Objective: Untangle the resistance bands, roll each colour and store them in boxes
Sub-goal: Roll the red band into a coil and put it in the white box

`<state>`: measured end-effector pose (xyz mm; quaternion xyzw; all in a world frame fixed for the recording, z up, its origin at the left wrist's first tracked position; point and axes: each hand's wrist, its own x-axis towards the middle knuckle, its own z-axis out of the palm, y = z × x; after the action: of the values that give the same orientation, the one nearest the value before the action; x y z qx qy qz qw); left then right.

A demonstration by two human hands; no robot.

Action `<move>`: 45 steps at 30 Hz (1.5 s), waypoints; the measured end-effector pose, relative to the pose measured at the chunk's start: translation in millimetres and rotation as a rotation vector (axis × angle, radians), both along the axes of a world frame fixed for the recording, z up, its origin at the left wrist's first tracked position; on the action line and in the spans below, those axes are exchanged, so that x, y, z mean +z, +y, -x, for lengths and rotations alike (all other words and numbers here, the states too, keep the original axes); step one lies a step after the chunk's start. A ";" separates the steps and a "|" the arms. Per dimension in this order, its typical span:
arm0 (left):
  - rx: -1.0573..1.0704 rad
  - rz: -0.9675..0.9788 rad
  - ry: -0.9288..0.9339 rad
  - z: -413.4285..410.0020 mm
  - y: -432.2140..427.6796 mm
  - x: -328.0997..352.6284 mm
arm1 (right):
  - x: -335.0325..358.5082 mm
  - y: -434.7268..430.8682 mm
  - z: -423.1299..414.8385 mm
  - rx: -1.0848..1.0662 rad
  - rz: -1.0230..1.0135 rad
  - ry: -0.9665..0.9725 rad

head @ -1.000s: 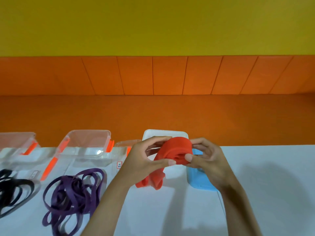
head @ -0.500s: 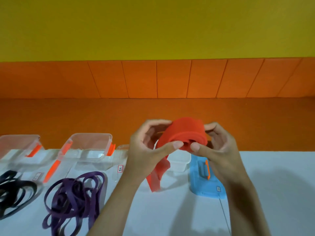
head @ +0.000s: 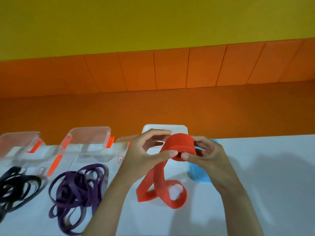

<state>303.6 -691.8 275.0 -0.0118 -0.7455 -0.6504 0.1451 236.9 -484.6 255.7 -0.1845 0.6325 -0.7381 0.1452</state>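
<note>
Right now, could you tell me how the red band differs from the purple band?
The red band is partly rolled, held by both hands; the purple band lies loose and tangled on the table. The red band looks wider, the purple band narrower. Neither is boxed.

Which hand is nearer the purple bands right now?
Left. The left hand holds the red roll above the table, with the purple bands lying below and to its left. The right hand is on the roll's far side, farther away.

free: white table [head: 264, 167] right | blocked: purple bands [head: 76, 186], clear boxes [head: 88, 142] left
</note>
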 end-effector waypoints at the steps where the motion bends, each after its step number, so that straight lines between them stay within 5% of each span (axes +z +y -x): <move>1: -0.006 0.000 -0.015 -1.3 2.1 -2.1 | -2.8 0.7 -3.3 -0.023 0.015 -0.041; 9: 0.003 -0.096 -0.025 -13.1 16.3 3.0 | 0.6 13.4 -19.4 0.071 0.017 -0.224; 20: -0.149 0.022 -0.111 -13.9 3.8 14.5 | 23.7 24.6 -14.4 -0.059 -0.012 -0.077; 32: -0.037 0.071 -0.087 1.1 11.4 11.1 | 52.9 -0.1 -6.0 -0.265 0.185 0.017; 45: -0.008 -0.102 -0.028 20.2 -14.6 18.0 | 60.7 -34.7 17.6 -0.191 0.297 0.047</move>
<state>283.4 -706.5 293.0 0.0016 -0.7131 -0.6884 0.1323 219.3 -519.2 316.5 -0.1601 0.5345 -0.8293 0.0306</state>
